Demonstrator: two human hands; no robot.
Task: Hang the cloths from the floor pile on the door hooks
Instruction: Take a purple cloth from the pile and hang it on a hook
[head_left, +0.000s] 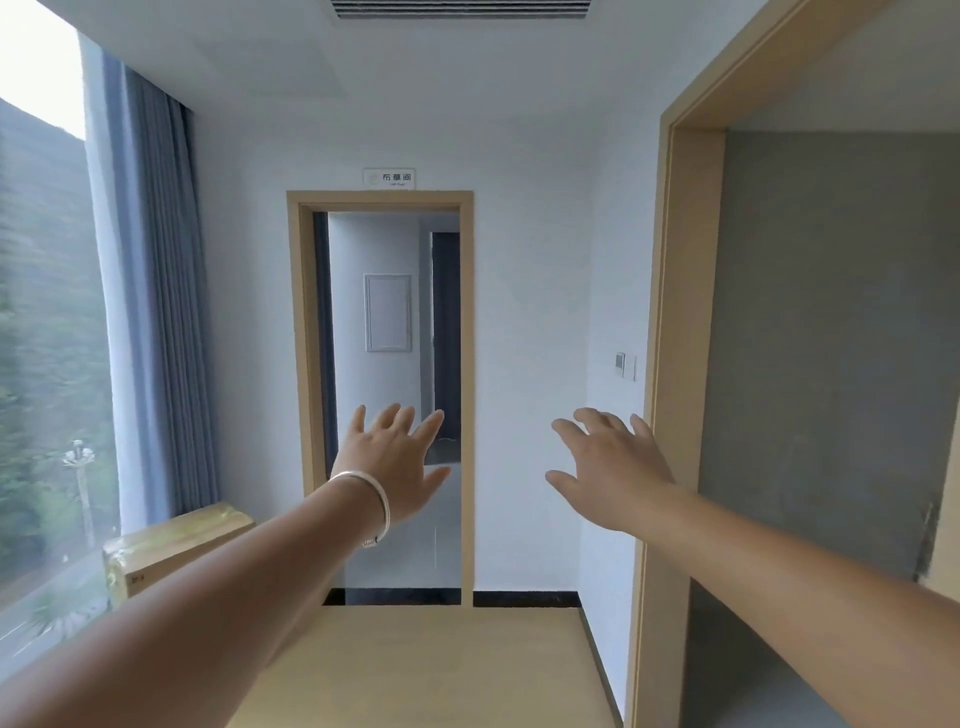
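Both my arms are stretched out in front of me at chest height. My left hand (392, 457), with a silver bangle on the wrist, has its fingers spread and holds nothing. My right hand (610, 467) is likewise spread and empty. Straight ahead is an open doorway (306, 395) with a wooden frame and a small sign above it. No cloths, floor pile or door hooks are visible in this view.
A second wooden door frame (670, 364) stands close on my right, opening onto a grey wall. A large window (47, 364) with a blue curtain (161, 312) runs along the left. A wrapped cardboard box (171, 545) sits below the curtain. The floor is pale wood.
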